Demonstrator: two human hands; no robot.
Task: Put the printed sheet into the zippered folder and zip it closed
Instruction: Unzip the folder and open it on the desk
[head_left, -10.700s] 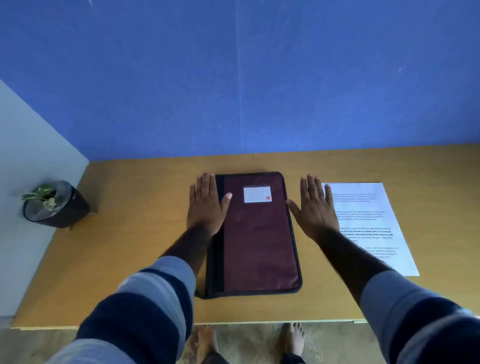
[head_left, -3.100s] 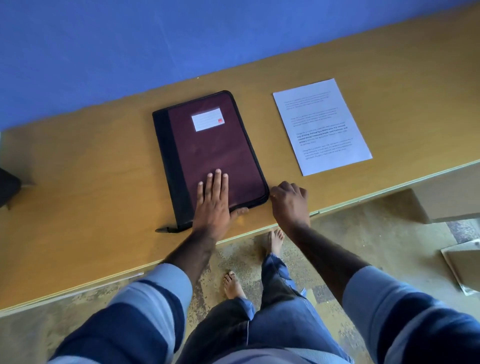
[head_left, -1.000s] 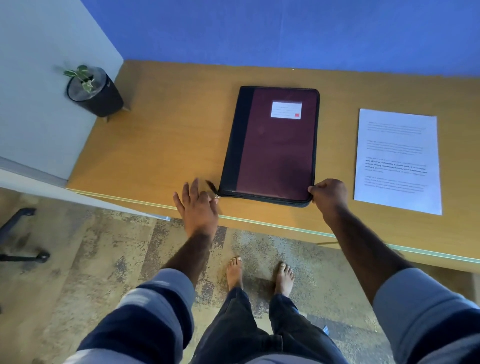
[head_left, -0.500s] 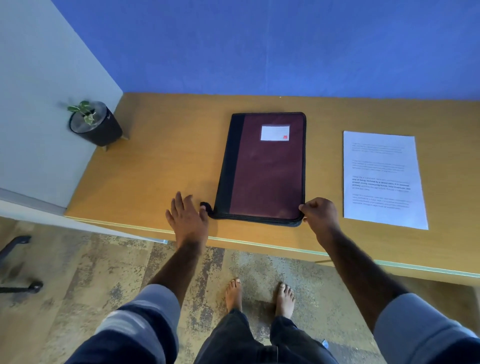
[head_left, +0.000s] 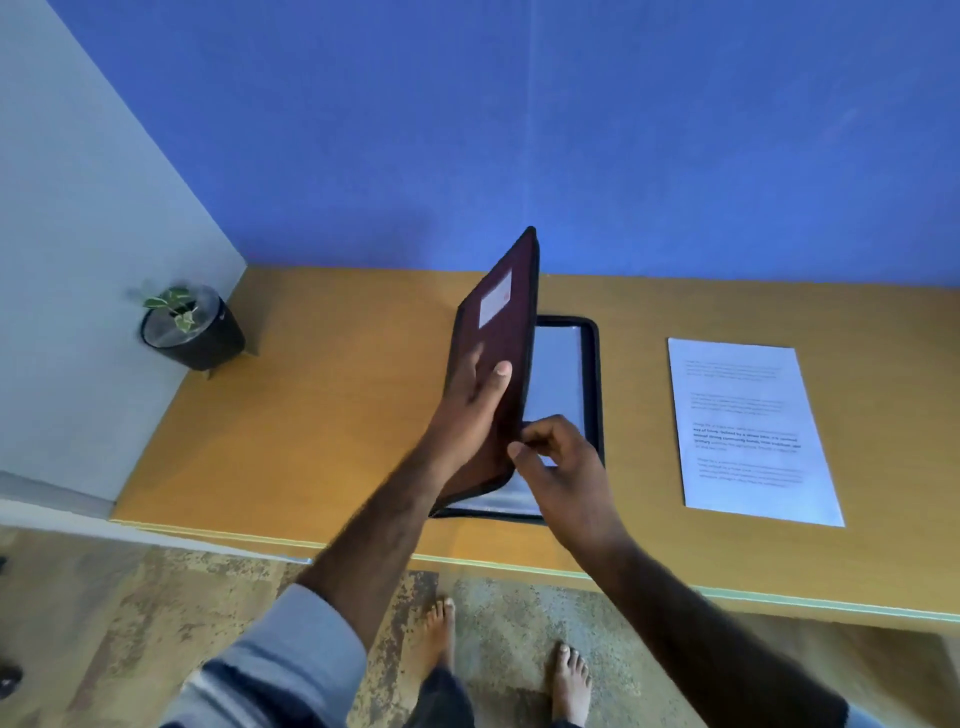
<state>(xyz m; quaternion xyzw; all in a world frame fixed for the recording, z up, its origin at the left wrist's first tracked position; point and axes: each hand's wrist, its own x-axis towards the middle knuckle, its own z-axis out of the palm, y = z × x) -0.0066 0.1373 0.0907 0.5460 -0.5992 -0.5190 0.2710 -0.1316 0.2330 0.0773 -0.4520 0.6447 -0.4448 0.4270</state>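
Observation:
The maroon zippered folder (head_left: 501, 312) lies at the middle of the wooden desk, unzipped, with its cover raised nearly upright. My left hand (head_left: 475, 402) grips the cover's outer face, thumb on the maroon fabric. At the cover's near edge my right hand (head_left: 558, 462) pinches the rim with thumb and fingers. The folder's lower half (head_left: 592, 374) stays flat on the desk, and clear plastic sleeves show inside it. To the right of the folder, apart from it, the printed sheet (head_left: 748, 431) lies flat on the desk.
A small potted plant (head_left: 189, 327) stands at the desk's (head_left: 322, 415) far left corner beside a grey partition. A blue wall runs behind the desk. The desk's front edge is close to me, with my bare feet on the patterned floor below.
The folder was shut flat with my hands at its near corners. Now its cover is lifted up and leftward, and both hands hold the cover.

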